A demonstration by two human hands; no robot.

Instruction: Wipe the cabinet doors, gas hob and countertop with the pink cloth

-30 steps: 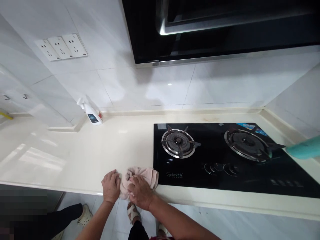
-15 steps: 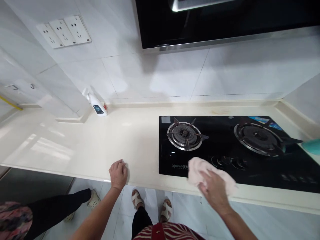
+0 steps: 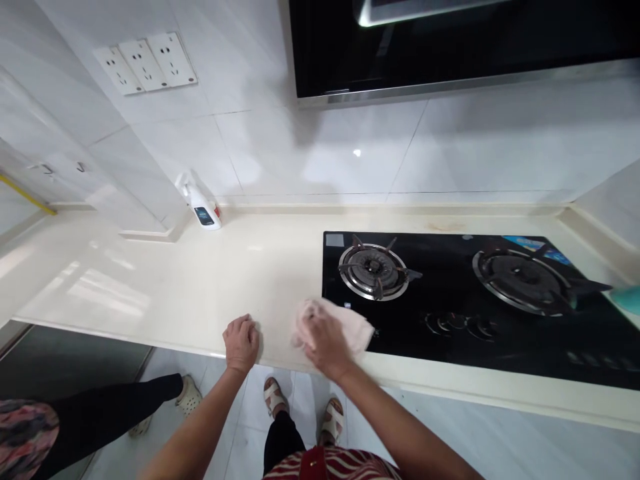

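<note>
A pale pink cloth point(image 3: 353, 327) is under my right hand point(image 3: 326, 341), whose fingers are closed on it. It lies across the left front corner of the black gas cooktop point(image 3: 430, 353) and the cream countertop point(image 3: 280, 267) beside it. The hand is slightly smeared by motion. To the left, my left hand point(image 3: 241, 343) rests on the counter near its front edge, fingers curled in, with nothing seen in them. The left burner point(image 3: 374, 270) stands just beyond the cloth.
A white spray bottle point(image 3: 204, 208) stands at the back left by the wall. The right burner point(image 3: 520, 280) and knobs point(image 3: 457, 323) are on the cooktop. A range hood point(image 3: 450, 47) hangs above. Another person's leg point(image 3: 120, 403) shows at lower left. A teal object point(image 3: 627, 299) sits far right.
My right hand has swept left with the cloth, from the cooktop's front edge to its left front corner and the counter. My left hand stays in place. The view has shifted slightly.
</note>
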